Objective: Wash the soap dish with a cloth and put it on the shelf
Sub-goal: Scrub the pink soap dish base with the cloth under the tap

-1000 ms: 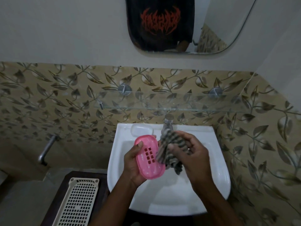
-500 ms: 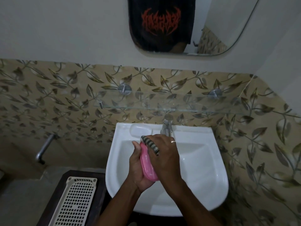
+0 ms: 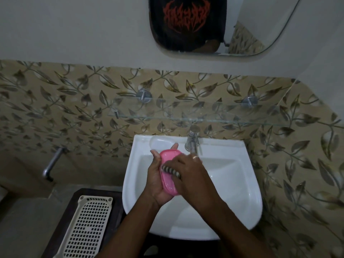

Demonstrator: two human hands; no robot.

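**Operator:** Where does everything sit?

**Spotter:** Start with the sink (image 3: pixel 232 183). Both your hands work over its bowl, so drips should fall into it.

**Operator:** And the shelf?

**Spotter:** The glass shelf (image 3: pixel 204 118) runs along the wall at twelve o'clock from the sink, just above its back rim. I see nothing on it. The dish ends up there, so I judge you about midway: washing in hand, placing not yet done.

**Operator:** What's at eight o'clock?

**Spotter:** A perforated cream tray (image 3: pixel 87 226) on a dark tabletop, beside the sink and apart from your hands.

**Operator:** How's the grip?

**Spotter:** Your left hand (image 3: pixel 156 181) cradles the pink soap dish (image 3: pixel 170 155) from nine o'clock. The thumb is on one long edge and the fingertips curl past the far end. That tips the dish on edge, so its face turns toward your other hand. Your right hand (image 3: pixel 189 175) is closed over the striped cloth (image 3: pixel 171 170) and presses it against that face from three o'clock. Only a strip of cloth peeks out by the thumb.

**Operator:** So the dish is where?

**Spotter:** Over the bowl's ten o'clock part, touching only your hands and the cloth. The tap (image 3: pixel 192 140) stands just past it at one o'clock. I cannot tell whether water is running.

**Operator:** Any risk?

**Spotter:** Wet plastic probably slips, so hold firm with your left hand while you rub. Your ring (image 3: pixel 194 157) sits close to the spout.
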